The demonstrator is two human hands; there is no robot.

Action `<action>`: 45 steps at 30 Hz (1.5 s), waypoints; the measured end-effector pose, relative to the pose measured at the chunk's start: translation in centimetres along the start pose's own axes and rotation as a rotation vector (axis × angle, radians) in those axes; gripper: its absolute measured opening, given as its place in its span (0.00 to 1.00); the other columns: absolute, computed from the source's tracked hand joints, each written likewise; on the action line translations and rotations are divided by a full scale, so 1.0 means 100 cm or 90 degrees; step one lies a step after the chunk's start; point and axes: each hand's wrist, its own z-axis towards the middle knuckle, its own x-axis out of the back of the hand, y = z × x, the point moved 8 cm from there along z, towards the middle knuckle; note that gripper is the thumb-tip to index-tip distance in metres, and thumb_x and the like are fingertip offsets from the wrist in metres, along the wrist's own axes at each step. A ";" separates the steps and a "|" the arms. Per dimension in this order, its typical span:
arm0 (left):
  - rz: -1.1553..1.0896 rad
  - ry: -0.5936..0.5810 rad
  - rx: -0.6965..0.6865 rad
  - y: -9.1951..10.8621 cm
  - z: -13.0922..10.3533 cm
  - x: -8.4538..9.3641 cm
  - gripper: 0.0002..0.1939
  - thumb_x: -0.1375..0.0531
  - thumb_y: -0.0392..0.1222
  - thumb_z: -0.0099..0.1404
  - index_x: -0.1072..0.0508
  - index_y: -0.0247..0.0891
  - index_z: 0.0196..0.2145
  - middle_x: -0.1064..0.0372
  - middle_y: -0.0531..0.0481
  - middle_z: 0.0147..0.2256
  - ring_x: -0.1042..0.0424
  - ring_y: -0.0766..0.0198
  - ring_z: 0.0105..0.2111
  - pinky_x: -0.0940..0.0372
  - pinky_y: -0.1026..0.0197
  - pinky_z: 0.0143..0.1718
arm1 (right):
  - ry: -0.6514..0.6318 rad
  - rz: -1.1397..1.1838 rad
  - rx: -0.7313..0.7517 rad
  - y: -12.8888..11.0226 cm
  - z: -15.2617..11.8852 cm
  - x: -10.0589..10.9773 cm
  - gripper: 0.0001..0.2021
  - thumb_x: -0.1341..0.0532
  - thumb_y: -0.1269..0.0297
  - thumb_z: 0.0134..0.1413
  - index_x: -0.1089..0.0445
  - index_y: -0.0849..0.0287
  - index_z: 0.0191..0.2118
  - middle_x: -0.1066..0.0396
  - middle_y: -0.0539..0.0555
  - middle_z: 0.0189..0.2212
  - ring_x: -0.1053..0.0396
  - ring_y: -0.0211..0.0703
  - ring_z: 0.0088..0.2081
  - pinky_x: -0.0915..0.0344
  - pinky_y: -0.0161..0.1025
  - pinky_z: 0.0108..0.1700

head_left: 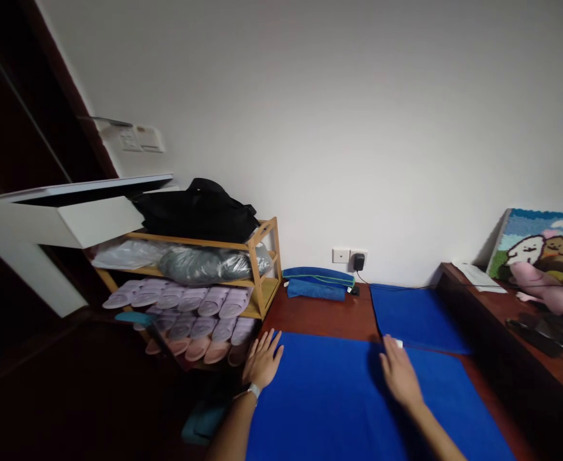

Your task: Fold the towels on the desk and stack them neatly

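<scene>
A blue cloth (324,397) lies spread over a reddish-brown wooden surface (319,320). My left hand (263,360), with a watch on its wrist, rests at the cloth's far left corner, fingers spread and holding nothing. Over the right part of the cloth is my right hand (400,374), its fingers stretched out; whether it presses on the cloth I cannot tell. A small white tag shows beside its fingertips. Beyond that hand another blue cloth (416,317) lies flat. Against the wall sit a folded blue cloth (316,290) and a green-edged blue one (319,276).
On the left stands a wooden rack (257,282) with several purple slippers (214,301), plastic-wrapped items and a black bag (199,211) on top. A charger (359,261) is plugged into the wall. A raised ledge at right holds a pink plush toy (550,294) and a colourful picture (545,240).
</scene>
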 end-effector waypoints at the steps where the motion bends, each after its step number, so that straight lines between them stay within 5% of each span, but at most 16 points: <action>1: -0.003 -0.003 0.002 0.000 0.000 0.001 0.29 0.55 0.56 0.76 0.42 0.49 0.70 0.48 0.50 0.72 0.49 0.55 0.71 0.54 0.45 0.71 | -0.016 0.033 0.046 -0.047 0.002 -0.008 0.35 0.62 0.48 0.70 0.48 0.63 0.73 0.49 0.56 0.72 0.54 0.49 0.73 0.55 0.51 0.73; 3: -0.007 -0.008 0.005 0.001 -0.001 0.002 0.29 0.55 0.55 0.76 0.42 0.49 0.70 0.48 0.50 0.72 0.49 0.55 0.71 0.55 0.45 0.71 | -0.072 0.083 0.121 -0.130 0.005 -0.027 0.34 0.63 0.47 0.71 0.52 0.60 0.74 0.52 0.54 0.73 0.56 0.47 0.73 0.57 0.50 0.74; 5: -0.009 -0.010 0.007 0.001 -0.001 0.003 0.29 0.55 0.55 0.76 0.43 0.49 0.70 0.48 0.50 0.72 0.49 0.55 0.71 0.55 0.45 0.71 | -0.141 0.102 0.155 -0.181 0.006 -0.046 0.35 0.62 0.46 0.71 0.53 0.61 0.74 0.54 0.54 0.73 0.58 0.47 0.74 0.59 0.50 0.74; 8: -0.008 -0.013 0.009 0.001 -0.002 0.005 0.29 0.55 0.55 0.76 0.43 0.49 0.70 0.48 0.50 0.72 0.49 0.56 0.71 0.55 0.46 0.71 | -0.197 0.084 0.134 -0.186 0.006 -0.062 0.34 0.60 0.47 0.70 0.52 0.63 0.73 0.54 0.55 0.73 0.59 0.48 0.74 0.61 0.50 0.74; 11: -0.006 -0.011 0.006 0.002 -0.001 0.006 0.29 0.55 0.55 0.76 0.42 0.49 0.70 0.48 0.50 0.72 0.49 0.56 0.71 0.55 0.46 0.71 | -0.170 0.035 0.075 -0.123 0.001 -0.059 0.34 0.59 0.48 0.70 0.51 0.64 0.73 0.53 0.56 0.73 0.58 0.48 0.74 0.61 0.51 0.74; 19: -0.009 -0.010 0.009 0.001 0.002 0.002 0.28 0.55 0.54 0.76 0.42 0.49 0.70 0.48 0.50 0.72 0.48 0.56 0.71 0.55 0.45 0.71 | -0.094 -0.129 -0.121 0.153 -0.022 -0.008 0.37 0.62 0.49 0.65 0.44 0.64 0.71 0.47 0.58 0.71 0.52 0.52 0.72 0.54 0.54 0.72; 22: -0.007 0.000 0.004 -0.001 0.003 -0.001 0.28 0.55 0.53 0.76 0.42 0.49 0.70 0.48 0.50 0.72 0.48 0.56 0.71 0.55 0.45 0.71 | -0.075 -0.140 -0.182 0.227 -0.024 0.000 0.39 0.62 0.48 0.63 0.44 0.67 0.70 0.47 0.59 0.72 0.51 0.54 0.72 0.51 0.54 0.71; 26: -0.005 -0.003 0.004 -0.002 0.004 -0.002 0.28 0.55 0.53 0.76 0.41 0.49 0.70 0.47 0.50 0.71 0.48 0.56 0.71 0.55 0.45 0.70 | -0.054 -0.126 -0.194 0.260 -0.026 -0.005 0.41 0.64 0.46 0.61 0.45 0.68 0.71 0.48 0.60 0.72 0.51 0.56 0.72 0.50 0.54 0.71; 33: -0.001 -0.014 0.005 0.003 0.001 0.005 0.28 0.56 0.53 0.76 0.42 0.48 0.70 0.48 0.50 0.72 0.48 0.57 0.71 0.54 0.46 0.70 | -0.088 -0.153 -0.203 0.252 -0.027 0.006 0.38 0.61 0.50 0.61 0.45 0.63 0.71 0.48 0.57 0.72 0.52 0.55 0.72 0.50 0.55 0.71; 36: -0.002 -0.014 0.008 0.002 0.000 0.006 0.28 0.56 0.53 0.76 0.41 0.49 0.70 0.48 0.51 0.71 0.48 0.57 0.71 0.55 0.46 0.71 | -0.075 -0.174 -0.226 0.218 -0.022 0.022 0.36 0.60 0.54 0.62 0.42 0.68 0.69 0.44 0.63 0.70 0.48 0.58 0.71 0.49 0.57 0.70; 38: -0.006 -0.011 0.010 0.002 0.000 0.006 0.28 0.56 0.54 0.76 0.41 0.50 0.70 0.48 0.51 0.72 0.48 0.57 0.71 0.55 0.46 0.71 | -0.022 -0.162 -0.193 0.158 -0.013 0.030 0.36 0.61 0.56 0.64 0.40 0.75 0.67 0.42 0.69 0.69 0.47 0.60 0.71 0.50 0.57 0.70; 41: -0.016 -0.007 0.009 0.002 -0.001 0.007 0.28 0.56 0.55 0.76 0.41 0.50 0.70 0.48 0.52 0.71 0.48 0.57 0.71 0.55 0.47 0.71 | 0.025 -0.051 -0.025 0.010 0.000 0.020 0.35 0.63 0.51 0.69 0.39 0.70 0.68 0.40 0.65 0.68 0.47 0.56 0.71 0.53 0.53 0.72; 45: -0.024 -0.008 0.013 0.003 -0.003 0.009 0.28 0.57 0.54 0.77 0.41 0.49 0.70 0.47 0.51 0.71 0.48 0.57 0.71 0.55 0.46 0.71 | -0.101 0.092 0.180 -0.183 0.000 -0.029 0.34 0.62 0.48 0.71 0.49 0.62 0.73 0.51 0.55 0.73 0.55 0.48 0.73 0.58 0.52 0.74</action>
